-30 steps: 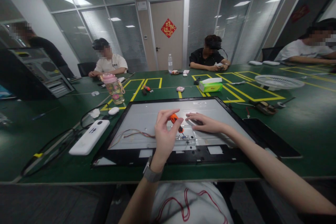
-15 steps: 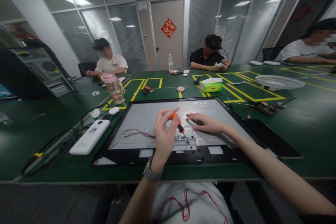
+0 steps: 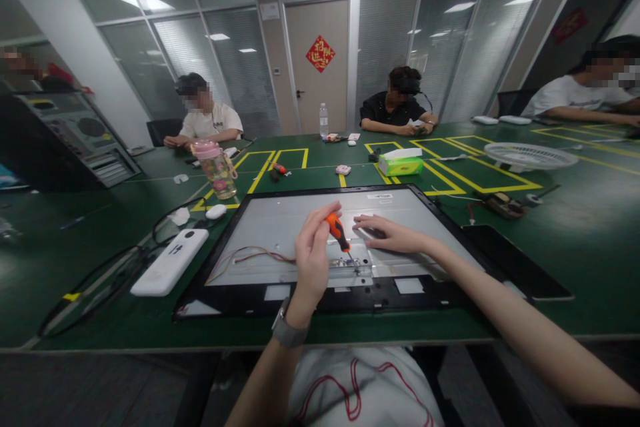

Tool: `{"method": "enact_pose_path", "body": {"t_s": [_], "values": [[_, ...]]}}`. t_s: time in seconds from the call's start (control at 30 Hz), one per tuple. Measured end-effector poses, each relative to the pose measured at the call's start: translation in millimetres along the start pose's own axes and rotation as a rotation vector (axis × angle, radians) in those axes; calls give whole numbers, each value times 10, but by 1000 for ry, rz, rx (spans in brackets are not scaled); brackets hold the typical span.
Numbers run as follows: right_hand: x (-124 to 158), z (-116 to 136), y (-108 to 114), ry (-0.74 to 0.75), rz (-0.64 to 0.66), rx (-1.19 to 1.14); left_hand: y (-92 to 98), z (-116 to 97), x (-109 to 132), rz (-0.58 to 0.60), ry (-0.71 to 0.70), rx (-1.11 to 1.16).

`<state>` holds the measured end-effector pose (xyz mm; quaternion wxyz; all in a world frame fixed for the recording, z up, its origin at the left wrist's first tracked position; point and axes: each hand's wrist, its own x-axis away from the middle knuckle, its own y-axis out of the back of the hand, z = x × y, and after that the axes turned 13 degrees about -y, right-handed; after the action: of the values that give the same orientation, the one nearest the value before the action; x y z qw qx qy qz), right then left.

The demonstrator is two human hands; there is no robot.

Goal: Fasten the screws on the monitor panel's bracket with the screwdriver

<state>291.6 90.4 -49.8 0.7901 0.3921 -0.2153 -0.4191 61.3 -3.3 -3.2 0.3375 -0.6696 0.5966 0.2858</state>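
An orange-and-black screwdriver (image 3: 339, 233) stands tilted, its tip down at a small metal bracket with a circuit strip (image 3: 357, 264). My left hand (image 3: 313, 250) is closed at the screwdriver's handle, and its thumb is hard to make out. My right hand (image 3: 393, 235) lies flat with fingers stretched out on the back of a display panel (image 3: 270, 220), which has a grey metal sheet and a black frame. Thin coloured wires (image 3: 260, 252) run left from the bracket across the sheet.
Left of the panel are a white power bank (image 3: 171, 261), black cables (image 3: 95, 307) and a pink-lidded bottle (image 3: 216, 170). A dark phone-like slab (image 3: 515, 261) is on the right. Behind stand a green tissue pack (image 3: 401, 163) and a white round basket (image 3: 530, 157). Several people sit around the table.
The fingers and thumb of my left hand have shifted around the screwdriver's handle, showing more of it. My right hand stays in place on the panel.
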Motion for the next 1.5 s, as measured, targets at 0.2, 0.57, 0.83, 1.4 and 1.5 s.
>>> {"method": "enact_pose_path", "body": {"t_s": [0.2,0.57,0.83,1.4,1.5], "values": [[4,3,0,4,-3,2,-12,-8,-16,-29,-68,-61],[-4,-9,-3,19,-11,11,-8,0,-7,-24,-65,-22],[1,9,4,18,-8,4,5,12,1,-41,-57,-40],[-5,-7,-4,19,-10,-7,6,-4,-17,-57,-93,-100],[-6,-7,-5,17,-10,-10,9,12,-11,-73,-68,-109]]}}
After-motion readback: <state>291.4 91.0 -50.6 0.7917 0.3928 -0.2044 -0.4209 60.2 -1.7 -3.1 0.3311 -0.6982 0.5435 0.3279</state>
